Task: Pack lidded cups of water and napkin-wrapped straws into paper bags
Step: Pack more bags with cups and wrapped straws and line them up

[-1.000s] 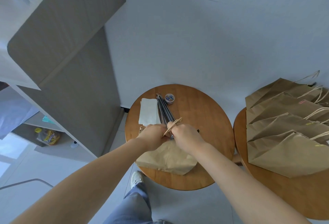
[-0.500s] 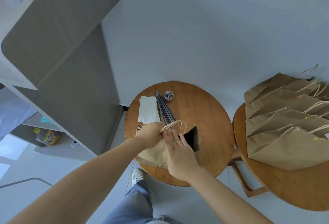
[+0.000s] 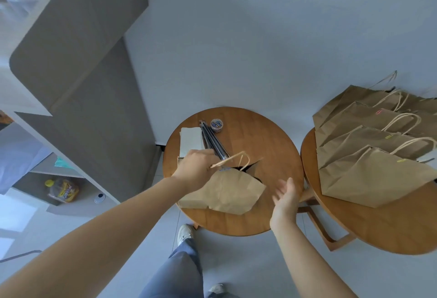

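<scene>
Brown twisted-paper cord, the handle (image 3: 233,159) of a paper bag (image 3: 227,193), is what we find in the grip: the left hand (image 3: 196,172) has its fingers curled round the cord's left end and holds the bag's top up by it. The bag hangs slanted over the near-left part of the round table (image 3: 272,146). Its mouth gapes dark just under the handle, and its creased body points toward us. We cannot tell whether its lower end touches the wood.

The right hand (image 3: 285,197) is to the right of the bag and apart from it. Its fingers are loose and spread, the palm is turned toward the bag, and it holds nothing.

Beyond the left hand we see a pale stack of napkins (image 3: 190,142). A bundle of dark straws (image 3: 211,140) lies just beside the stack on its right. At the straws' far end stands a small round tub (image 3: 216,125) of coloured bits.

On the second table (image 3: 378,226), to our right, several more paper bags (image 3: 378,179) lie overlapping, handles toward the right.

A grey shelf unit (image 3: 82,73) rises on the left, with a yellow-capped bottle (image 3: 62,191) low in it. Below the round table we see a white shoe (image 3: 185,234).
</scene>
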`<state>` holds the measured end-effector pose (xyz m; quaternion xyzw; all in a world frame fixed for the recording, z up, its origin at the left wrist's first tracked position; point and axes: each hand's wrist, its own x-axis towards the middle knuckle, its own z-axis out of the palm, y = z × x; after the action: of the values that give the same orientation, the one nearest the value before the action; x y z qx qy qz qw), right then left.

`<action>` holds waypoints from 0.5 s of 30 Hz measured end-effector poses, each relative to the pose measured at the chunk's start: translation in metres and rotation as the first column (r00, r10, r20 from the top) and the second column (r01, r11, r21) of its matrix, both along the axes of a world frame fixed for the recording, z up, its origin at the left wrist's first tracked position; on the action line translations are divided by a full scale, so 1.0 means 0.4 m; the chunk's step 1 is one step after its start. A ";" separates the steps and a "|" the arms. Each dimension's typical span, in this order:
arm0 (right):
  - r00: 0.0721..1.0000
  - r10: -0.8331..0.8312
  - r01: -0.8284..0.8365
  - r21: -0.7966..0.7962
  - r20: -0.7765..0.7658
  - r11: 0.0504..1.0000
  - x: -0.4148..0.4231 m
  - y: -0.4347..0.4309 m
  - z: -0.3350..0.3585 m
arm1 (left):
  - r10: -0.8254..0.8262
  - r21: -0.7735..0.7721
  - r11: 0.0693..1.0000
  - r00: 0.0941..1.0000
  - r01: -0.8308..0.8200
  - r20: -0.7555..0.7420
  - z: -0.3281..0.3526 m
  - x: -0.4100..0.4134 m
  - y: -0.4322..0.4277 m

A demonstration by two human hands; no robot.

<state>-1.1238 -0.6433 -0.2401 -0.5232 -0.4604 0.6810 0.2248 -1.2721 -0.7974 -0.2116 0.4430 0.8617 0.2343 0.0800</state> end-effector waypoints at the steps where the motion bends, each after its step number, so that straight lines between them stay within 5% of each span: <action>1: 0.999 0.035 -0.038 -0.152 -0.022 0.988 0.007 -0.001 -0.009 | 0.006 0.035 0.999 1.000 -0.006 0.004 0.017 0.002 -0.002; 4: 0.966 0.241 -0.259 -0.357 -0.092 0.898 0.033 -0.022 -0.043 | -0.035 0.099 0.994 0.999 0.036 -0.011 0.068 0.027 0.000; 7: 0.896 0.443 -0.435 -0.260 -0.030 0.862 0.051 -0.031 -0.020 | -0.090 0.103 0.990 0.993 0.098 -0.073 0.098 0.050 0.007; 10: 0.919 0.382 -0.394 -0.220 -0.095 0.893 0.104 -0.010 0.020 | -0.109 0.071 0.991 0.993 0.113 -0.050 0.115 0.061 0.018; 13: 0.960 0.278 -0.276 0.066 -0.024 0.959 0.174 -0.015 0.066 | -0.151 0.045 0.987 0.988 0.152 -0.023 0.117 0.079 0.031; 15: 0.948 0.308 -0.318 0.339 0.084 0.886 0.213 -0.034 0.120 | -0.230 0.029 0.973 0.973 0.230 -0.005 0.121 0.099 0.038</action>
<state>-1.0385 -0.6569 -0.1921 -0.4034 -0.6548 0.6087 0.1948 -1.2327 -0.7820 -0.1631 0.5410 0.8012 0.2356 0.0993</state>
